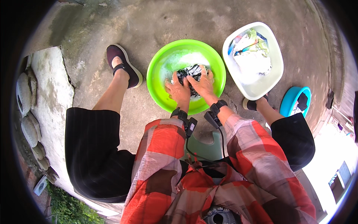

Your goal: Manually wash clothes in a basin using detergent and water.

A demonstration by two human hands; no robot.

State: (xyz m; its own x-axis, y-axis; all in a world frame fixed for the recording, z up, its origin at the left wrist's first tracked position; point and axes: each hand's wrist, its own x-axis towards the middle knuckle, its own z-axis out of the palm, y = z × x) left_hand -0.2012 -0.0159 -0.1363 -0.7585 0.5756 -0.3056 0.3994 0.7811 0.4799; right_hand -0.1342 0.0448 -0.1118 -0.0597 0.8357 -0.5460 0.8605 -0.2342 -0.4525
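A lime-green plastic basin (151, 77) sits on the concrete between my feet, with white suds (174, 57) and water inside. In it lies a bunched black-and-white patterned cloth (191, 70), wet and crumpled. My left hand (179, 91) rests on the cloth's near left side, its fingers spread. On the right side of the same cloth lies my right hand (203, 85), fingers apart and slightly bent over the fabric. The two thumbs nearly meet over the cloth. Part of the cloth is hidden under both hands.
A white rectangular tub (275, 79) holding light-coloured laundry (251, 60) stands right of the basin. Farther right is a blue basin (286, 102) with cloth inside. A green plastic stool (205, 144) shows below my wrists. Cables hang from both wrist straps. Stones (29, 130) line the left edge.
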